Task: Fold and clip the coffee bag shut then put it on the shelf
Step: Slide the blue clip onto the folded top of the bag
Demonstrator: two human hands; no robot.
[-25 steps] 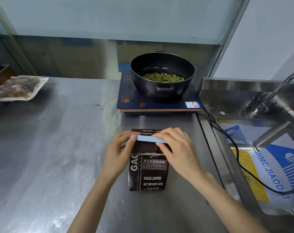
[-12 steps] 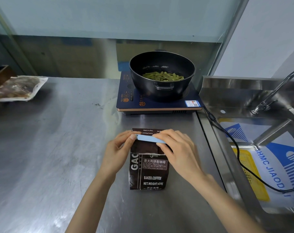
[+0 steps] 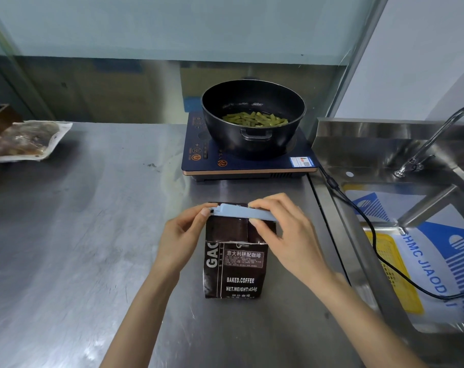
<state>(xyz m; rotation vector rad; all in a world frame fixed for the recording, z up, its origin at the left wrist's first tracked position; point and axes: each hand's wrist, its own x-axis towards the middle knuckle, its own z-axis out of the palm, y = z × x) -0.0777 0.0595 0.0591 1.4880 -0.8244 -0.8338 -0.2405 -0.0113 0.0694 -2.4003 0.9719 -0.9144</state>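
change: my two hands sit a little higher on the bag top than a second ago, and the clip now reads as a straight bar across the fold instead of slanting down to the right.
meaning: i judge the clip is being pressed closed along the fold; whether it has latched, i cannot tell.
coffee bag (image 3: 236, 264): centre of the frame, standing on the steel counter (image 3: 79, 248), label toward me, top flap folded down over the front.
clip (image 3: 243, 211): light blue, lying across the folded top, its right part hidden under my fingers.
left hand (image 3: 181, 236): left of the bag, thumb and forefinger pinched together on the clip's left end, wrist angled in from the lower left.
right hand (image 3: 289, 235): arched over the bag's upper right corner, fingers on top of the clip and thumb under it, clamped on the clip and fold.
stage: fold done, clipping in hand, shelving not yet done; no shelf shows in the frame.
surroundings: a pot (image 3: 253, 116) with green vegetables sits on a cooker (image 3: 248, 162) above the bag, well apart; a sink (image 3: 411, 235) fills the right side; a sealed food pack (image 3: 24, 140) lies at upper left.
risk: the flap may spring open if i let go before the clip bites.
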